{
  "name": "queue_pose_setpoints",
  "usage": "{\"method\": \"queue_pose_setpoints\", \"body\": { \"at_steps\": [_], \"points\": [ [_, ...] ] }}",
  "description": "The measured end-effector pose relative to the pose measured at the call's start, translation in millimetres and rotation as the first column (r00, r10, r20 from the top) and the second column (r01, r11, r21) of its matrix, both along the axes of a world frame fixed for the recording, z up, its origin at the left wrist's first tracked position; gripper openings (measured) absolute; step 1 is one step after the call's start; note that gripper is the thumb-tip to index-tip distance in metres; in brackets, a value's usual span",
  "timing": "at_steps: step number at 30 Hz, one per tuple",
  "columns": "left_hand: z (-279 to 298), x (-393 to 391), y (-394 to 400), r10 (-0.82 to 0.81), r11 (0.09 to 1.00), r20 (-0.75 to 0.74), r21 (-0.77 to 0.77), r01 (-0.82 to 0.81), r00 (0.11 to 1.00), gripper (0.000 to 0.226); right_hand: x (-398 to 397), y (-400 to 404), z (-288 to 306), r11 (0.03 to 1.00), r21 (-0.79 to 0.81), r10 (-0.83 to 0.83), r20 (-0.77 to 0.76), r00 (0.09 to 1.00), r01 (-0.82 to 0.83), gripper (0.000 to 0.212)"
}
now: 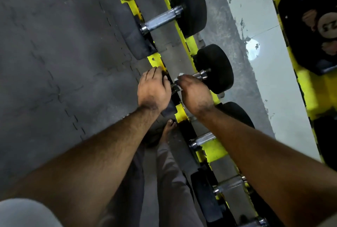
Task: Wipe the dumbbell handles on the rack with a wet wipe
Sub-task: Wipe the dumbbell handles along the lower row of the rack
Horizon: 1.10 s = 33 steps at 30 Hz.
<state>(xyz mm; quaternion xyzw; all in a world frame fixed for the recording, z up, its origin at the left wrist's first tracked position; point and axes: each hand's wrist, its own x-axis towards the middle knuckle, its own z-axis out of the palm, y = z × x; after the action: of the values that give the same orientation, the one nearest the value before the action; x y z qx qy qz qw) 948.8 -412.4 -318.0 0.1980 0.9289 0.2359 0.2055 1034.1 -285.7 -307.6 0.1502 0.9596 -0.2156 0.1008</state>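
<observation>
A yellow rack [214,151] runs diagonally through the view with several black dumbbells on it. My right hand [195,93] is closed around the metal handle [200,75] of the middle dumbbell [217,68], with a white wet wipe [180,74] showing at my fingertips. My left hand [153,88] rests on the near head of that same dumbbell, fingers curled over it at the rack's front rail. Most of the handle is hidden under my right hand.
Another dumbbell [164,19] with a bare knurled handle lies further along the rack. Two more handles [203,140] [230,184] sit nearer me under my right forearm. Grey rubber floor mats [54,62] lie to the left. My bare foot [168,130] stands beside the rack. A mirror [264,44] backs it.
</observation>
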Motion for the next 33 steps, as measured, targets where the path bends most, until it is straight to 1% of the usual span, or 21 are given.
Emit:
{"method": "queue_pose_setpoints", "body": {
  "at_steps": [1, 2, 4, 6, 8, 11, 13, 15, 17, 18, 19, 22, 23, 24, 26, 27, 28, 29, 31, 32, 33],
  "points": [
    [0, 1, 1, 0.004, 1.000, 0.001, 0.002, -0.004, 1.000, 0.053, 3, -2, -5, 0.998, 0.032, 0.049, 0.002, 0.999, -0.049, 0.035],
    [1, 1, 1, 0.007, 1.000, 0.006, -0.001, -0.007, 1.000, 0.054, 6, -3, -9, 0.994, 0.062, 0.085, 0.018, 0.996, -0.086, 0.038],
    [2, 1, 1, 0.010, 1.000, 0.007, 0.004, -0.010, 1.000, 0.054, 13, -5, -16, 0.987, 0.096, 0.125, 0.079, 0.989, -0.132, 0.054],
    [1, 1, 1, -0.003, 1.000, -0.003, 0.016, 0.003, 1.000, 0.054, 18, -1, -20, 0.973, 0.112, 0.191, 0.101, 0.976, -0.202, 0.062],
    [-1, -1, -1, -0.019, 1.000, 0.006, 0.017, 0.019, 1.000, 0.055, 17, 9, -22, 0.962, 0.135, 0.223, 0.105, 0.969, -0.236, 0.060],
    [-2, -3, -4, -0.044, 0.999, 0.002, 0.020, 0.044, 0.999, 0.055, 11, 21, -19, 0.976, 0.171, 0.118, 0.111, 0.987, -0.136, 0.051],
    [-2, -3, -5, -0.048, 0.998, -0.014, 0.033, 0.048, 0.999, 0.056, 11, 12, -20, 0.981, 0.153, 0.102, 0.120, 0.988, -0.120, 0.053],
    [-5, -3, -4, -0.048, 0.998, -0.019, 0.045, 0.049, 0.999, 0.056, 11, -3, -23, 0.971, 0.099, 0.206, 0.130, 0.970, -0.219, 0.059],
    [-8, -1, -6, -0.042, 0.998, -0.025, 0.048, 0.043, 0.999, 0.055, 8, 0, -24, 0.949, 0.074, 0.296, 0.112, 0.949, -0.305, 0.058],
    [-8, -1, -6, -0.039, 0.998, -0.031, 0.053, 0.040, 0.999, 0.054, 6, 8, -23, 0.949, 0.079, 0.295, 0.120, 0.948, -0.305, 0.056],
    [-9, -2, -6, -0.039, 0.997, -0.033, 0.060, 0.041, 0.999, 0.054, 5, 17, -23, 0.959, 0.091, 0.254, 0.132, 0.958, -0.267, 0.054],
    [-8, -2, -6, -0.053, 0.997, -0.036, 0.060, 0.055, 0.998, 0.054, 2, 22, -16, 0.992, 0.110, 0.050, 0.138, 0.989, -0.066, 0.046],
    [-7, -2, -6, -0.056, 0.997, -0.035, 0.054, 0.058, 0.998, 0.055, 0, 11, -16, 0.992, 0.110, 0.042, 0.145, 0.989, -0.058, 0.045],
    [-7, -3, -6, -0.057, 0.997, -0.033, 0.048, 0.058, 0.998, 0.056, -2, -4, -16, 0.990, 0.097, 0.088, 0.155, 0.984, -0.104, 0.045],
    [-9, -4, -6, -0.059, 0.997, -0.037, 0.052, 0.060, 0.998, 0.056, -1, -18, -17, 0.973, 0.043, 0.221, 0.090, 0.971, -0.226, 0.046],
    [-10, -4, -6, -0.058, 0.997, -0.042, 0.058, 0.060, 0.997, 0.056, 1, -11, -18, 0.968, 0.036, 0.248, 0.064, 0.967, -0.250, 0.047],
    [-10, -3, -6, -0.058, 0.996, -0.046, 0.062, 0.061, 0.997, 0.056, 4, 2, -20, 0.967, 0.054, 0.247, 0.052, 0.968, -0.249, 0.048],
    [-11, -3, -6, -0.062, 0.996, -0.043, 0.060, 0.064, 0.997, 0.056, 6, 15, -22, 0.974, 0.086, 0.205, 0.047, 0.978, -0.208, 0.049],
    [-11, -3, -6, -0.068, 0.997, -0.030, 0.044, 0.069, 0.997, 0.057, 8, 19, -19, 0.987, 0.135, 0.076, 0.072, 0.995, -0.085, 0.049],
    [-10, -4, -6, -0.069, 0.997, -0.029, 0.037, 0.070, 0.997, 0.057, 7, 7, -16, 0.987, 0.143, 0.059, 0.076, 0.995, -0.069, 0.048],
    [-9, -4, -6, -0.073, 0.997, -0.031, 0.032, 0.074, 0.997, 0.058, 6, -7, -16, 0.988, 0.122, 0.091, 0.067, 0.994, -0.098, 0.047]
  ]
}}
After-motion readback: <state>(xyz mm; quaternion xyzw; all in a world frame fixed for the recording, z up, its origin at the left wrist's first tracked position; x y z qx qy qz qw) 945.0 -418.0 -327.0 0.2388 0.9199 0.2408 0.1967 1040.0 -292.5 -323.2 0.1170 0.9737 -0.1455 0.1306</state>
